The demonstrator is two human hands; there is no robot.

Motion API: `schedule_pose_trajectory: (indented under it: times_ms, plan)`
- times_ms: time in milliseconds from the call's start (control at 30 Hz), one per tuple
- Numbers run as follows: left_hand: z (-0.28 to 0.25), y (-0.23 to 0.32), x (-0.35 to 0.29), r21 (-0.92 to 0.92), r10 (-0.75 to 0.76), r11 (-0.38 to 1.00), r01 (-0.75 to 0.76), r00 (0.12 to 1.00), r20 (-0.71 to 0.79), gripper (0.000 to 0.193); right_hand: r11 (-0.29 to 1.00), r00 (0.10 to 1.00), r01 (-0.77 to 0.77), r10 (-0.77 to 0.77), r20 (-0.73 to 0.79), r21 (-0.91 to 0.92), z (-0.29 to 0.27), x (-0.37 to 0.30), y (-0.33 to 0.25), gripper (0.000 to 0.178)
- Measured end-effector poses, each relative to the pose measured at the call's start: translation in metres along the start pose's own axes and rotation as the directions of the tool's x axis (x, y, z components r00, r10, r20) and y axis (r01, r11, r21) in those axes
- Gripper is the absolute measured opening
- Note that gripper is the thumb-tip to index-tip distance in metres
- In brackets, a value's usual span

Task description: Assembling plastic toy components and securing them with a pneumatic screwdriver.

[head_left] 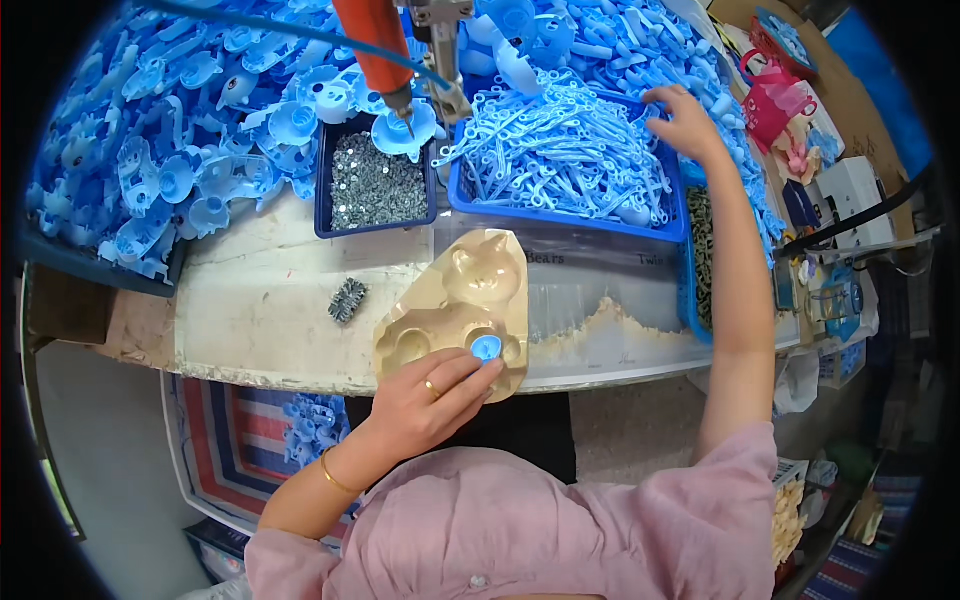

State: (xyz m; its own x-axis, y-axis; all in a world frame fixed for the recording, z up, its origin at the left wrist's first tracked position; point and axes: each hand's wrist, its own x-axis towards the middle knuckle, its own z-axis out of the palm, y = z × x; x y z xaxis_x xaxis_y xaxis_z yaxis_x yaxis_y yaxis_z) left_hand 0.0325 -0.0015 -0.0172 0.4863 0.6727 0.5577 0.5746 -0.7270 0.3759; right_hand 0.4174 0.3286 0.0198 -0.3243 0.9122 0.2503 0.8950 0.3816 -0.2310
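A tan moulded fixture (450,322) with rounded hollows lies at the table's front edge, partly overhanging it. In its right front hollow sits a small round blue plastic part (486,347). The bent fingers of my left hand (425,400) press together at this part's near side; the thumb is hidden. My right hand (685,122) reaches to the far right corner of a blue basket (570,222) heaped with thin blue plastic links (570,150). Its thumb and fingers are apart at the heap, and nothing shows between them.
An orange power screwdriver (372,45) hangs over a dark tray (377,228) of small metal screws. Blue moulded parts (180,150) are piled behind and to the left. A grey bristly block (347,301) lies left of the fixture. Another blue basket (690,290) stands beneath my right forearm.
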Motion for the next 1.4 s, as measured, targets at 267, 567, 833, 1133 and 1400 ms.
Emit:
schedule_pose_trajectory:
  times_ms: [267, 567, 833, 1133, 1400]
  plan:
    - [0.021, 0.0, -0.002, 0.064, 0.002, 0.998, -0.004, 0.999, 0.038, 0.047, 0.958, 0.966, 0.256, -0.252, 0.053, -0.131, -0.01, 0.001, 0.042, 0.033]
    - [0.019, 0.006, -0.016, 0.037, -0.084, 0.996, 0.08, 0.992, 0.092, 0.055, 0.377, 0.907, -0.192, 0.42, 0.018, 0.906, -0.051, -0.051, -0.021, 0.049]
    - [-0.054, -0.133, 0.043, 0.248, -0.146, 0.944, 0.217, 0.95, -0.275, 0.03, 0.194, 0.941, -0.296, 0.227, 0.251, 0.935, -0.047, -0.131, -0.129, 0.054]
    - [-0.087, -0.276, 0.065, 0.614, -0.32, 0.676, 0.407, 0.913, -0.252, 0.016, 0.291, 0.904, -0.42, 0.047, 0.426, 0.86, -0.026, -0.161, -0.242, 0.046]
    - [-0.156, -0.249, 0.071, 0.741, 0.139, 0.618, 0.263, 0.891, -0.433, 0.012, 0.25, 0.916, -0.385, -0.01, 0.4, 0.888, 0.004, -0.177, -0.269, 0.039]
